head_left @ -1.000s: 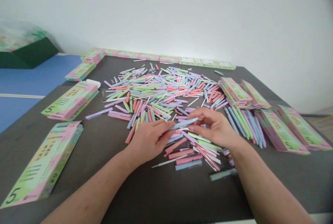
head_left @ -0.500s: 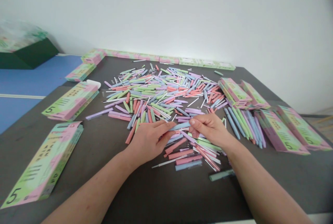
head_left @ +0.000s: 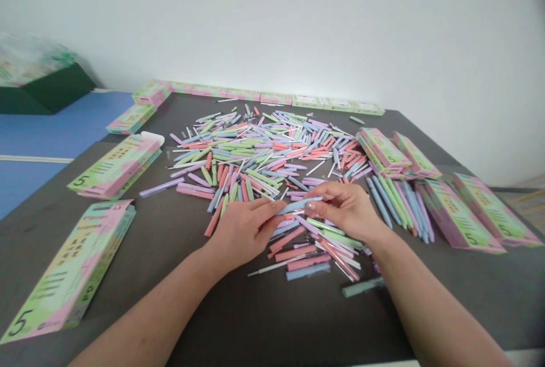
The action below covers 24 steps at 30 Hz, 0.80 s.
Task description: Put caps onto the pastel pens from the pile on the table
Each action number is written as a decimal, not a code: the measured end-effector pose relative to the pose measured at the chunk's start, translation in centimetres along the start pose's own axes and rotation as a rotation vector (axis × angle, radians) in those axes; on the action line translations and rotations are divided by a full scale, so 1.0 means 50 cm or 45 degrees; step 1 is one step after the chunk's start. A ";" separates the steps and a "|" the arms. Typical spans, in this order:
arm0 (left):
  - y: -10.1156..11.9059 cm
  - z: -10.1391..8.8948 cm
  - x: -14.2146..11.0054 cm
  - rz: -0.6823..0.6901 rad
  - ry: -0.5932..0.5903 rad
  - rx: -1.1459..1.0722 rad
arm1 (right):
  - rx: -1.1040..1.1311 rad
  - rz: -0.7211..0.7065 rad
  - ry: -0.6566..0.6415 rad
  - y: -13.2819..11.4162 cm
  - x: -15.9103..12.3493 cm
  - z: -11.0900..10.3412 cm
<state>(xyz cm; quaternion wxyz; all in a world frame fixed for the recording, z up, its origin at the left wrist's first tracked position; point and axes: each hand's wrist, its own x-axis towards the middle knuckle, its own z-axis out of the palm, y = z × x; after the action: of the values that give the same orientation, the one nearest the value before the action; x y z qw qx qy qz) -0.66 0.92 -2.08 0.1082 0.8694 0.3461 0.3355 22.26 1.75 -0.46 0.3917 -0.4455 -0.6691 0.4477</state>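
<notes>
Between my two hands is a light blue pen [head_left: 298,205], held level just above the near pile. My left hand [head_left: 244,230] pinches its left end between thumb and fingers. At the other end, my right hand [head_left: 344,208] has thumb and fingers closed on the pen's tip half. Below lie loose pen parts in pink, green, purple and blue, among them a pink barrel [head_left: 309,263] and a thin white refill [head_left: 272,267]. A grey-green barrel [head_left: 361,287] lies near my right forearm.
A wide heap of pastel pens [head_left: 255,145] covers the middle of the dark table [head_left: 264,327]. Sorted pens [head_left: 400,205] lie at the right beside printed boxes [head_left: 464,216]. More boxes [head_left: 72,265] stand left and along the back. A dark green bin [head_left: 46,91] is at far left.
My right hand's fingers shifted along the blue pen, covering its tip half a second ago and showing it again now. My left hand kept its hold in place.
</notes>
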 end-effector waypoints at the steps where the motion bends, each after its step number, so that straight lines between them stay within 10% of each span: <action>1: 0.001 0.000 0.001 0.007 0.001 0.012 | 0.014 0.008 -0.012 -0.002 0.001 0.001; 24: 0.011 -0.013 0.006 -0.253 -0.111 -0.068 | 0.349 0.025 0.072 0.010 0.010 0.000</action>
<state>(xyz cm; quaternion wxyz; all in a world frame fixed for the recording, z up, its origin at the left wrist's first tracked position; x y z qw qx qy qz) -0.63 0.67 -1.21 0.1789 0.8414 0.4167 0.2940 22.25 2.31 -0.85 0.4631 -0.4067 -0.5860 0.5261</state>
